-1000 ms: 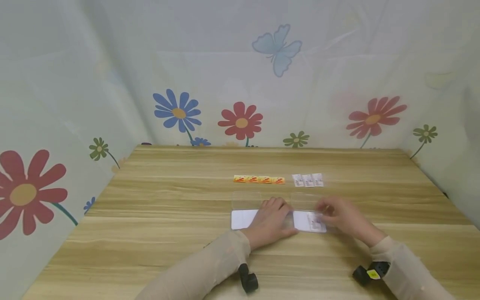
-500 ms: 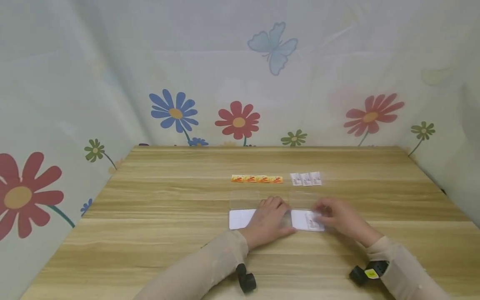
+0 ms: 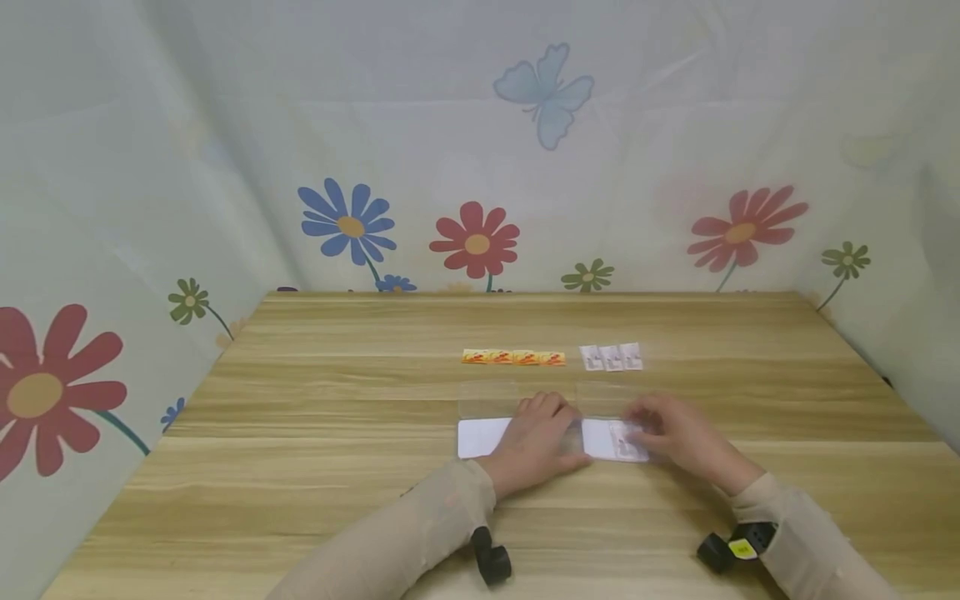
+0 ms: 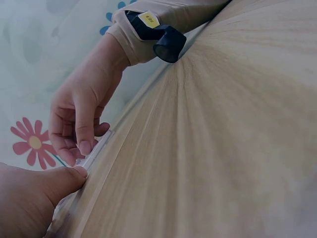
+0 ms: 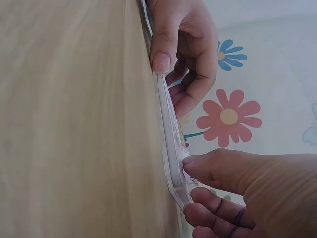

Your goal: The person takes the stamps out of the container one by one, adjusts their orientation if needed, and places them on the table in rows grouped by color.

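Two shallow clear cases with white insides and lids folded back lie side by side. My left hand point(image 3: 536, 442) spans the gap, over the right end of the left case point(image 3: 480, 437). Its thumb point(image 4: 69, 181) presses the near edge of the right case point(image 3: 597, 439), fingers at the far side, holding it. A small white printed packet point(image 3: 623, 440) lies flat over the right end of that case's white inside. My right hand point(image 3: 686, 437) holds this packet with curled fingers, thumb point(image 5: 198, 166) on it and fingertips right at the case's end.
Behind the cases, a row of several orange-yellow packets point(image 3: 513, 357) lies on the wooden table point(image 3: 300, 500). To their right are three white printed packets point(image 3: 612, 357). Transparent lids point(image 3: 487, 400) lie behind the cases. A flowered curtain point(image 3: 420, 125) stands beyond the table.
The view has shifted slightly. Both hands stay in the same places, and the small packet stays at the right end of the right case.
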The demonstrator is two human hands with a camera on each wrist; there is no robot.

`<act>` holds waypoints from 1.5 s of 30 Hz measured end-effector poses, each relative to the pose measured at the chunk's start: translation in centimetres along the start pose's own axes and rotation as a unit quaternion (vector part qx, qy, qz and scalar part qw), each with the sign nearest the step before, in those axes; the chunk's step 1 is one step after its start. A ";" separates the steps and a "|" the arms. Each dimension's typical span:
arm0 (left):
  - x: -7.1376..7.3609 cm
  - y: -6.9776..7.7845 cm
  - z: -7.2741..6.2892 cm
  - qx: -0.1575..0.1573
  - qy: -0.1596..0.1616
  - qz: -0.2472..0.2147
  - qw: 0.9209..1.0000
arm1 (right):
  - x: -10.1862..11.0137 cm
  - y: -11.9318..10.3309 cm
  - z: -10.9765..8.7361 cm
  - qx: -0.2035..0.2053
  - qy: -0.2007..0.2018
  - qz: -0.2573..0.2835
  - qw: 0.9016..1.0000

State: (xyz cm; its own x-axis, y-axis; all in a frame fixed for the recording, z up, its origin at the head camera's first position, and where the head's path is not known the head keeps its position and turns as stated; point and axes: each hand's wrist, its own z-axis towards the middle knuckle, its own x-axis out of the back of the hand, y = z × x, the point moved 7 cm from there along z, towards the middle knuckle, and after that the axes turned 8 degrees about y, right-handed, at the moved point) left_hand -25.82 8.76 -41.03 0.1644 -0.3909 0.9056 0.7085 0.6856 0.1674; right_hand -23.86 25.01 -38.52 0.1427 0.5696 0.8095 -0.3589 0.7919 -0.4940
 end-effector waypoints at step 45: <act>-0.2 -0.1 0.1 0.004 -0.007 0.001 1.000 | -0.4 0.1 -0.2 -0.001 0.048 -0.015 0.999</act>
State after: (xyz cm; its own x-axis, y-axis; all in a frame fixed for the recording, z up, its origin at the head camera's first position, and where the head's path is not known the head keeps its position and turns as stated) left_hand -25.97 8.82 -41.18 0.1558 -0.3810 0.9114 0.7030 0.6909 0.1686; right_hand -23.82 24.93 -38.98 0.2402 0.5640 0.7901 -0.3520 0.8091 -0.4706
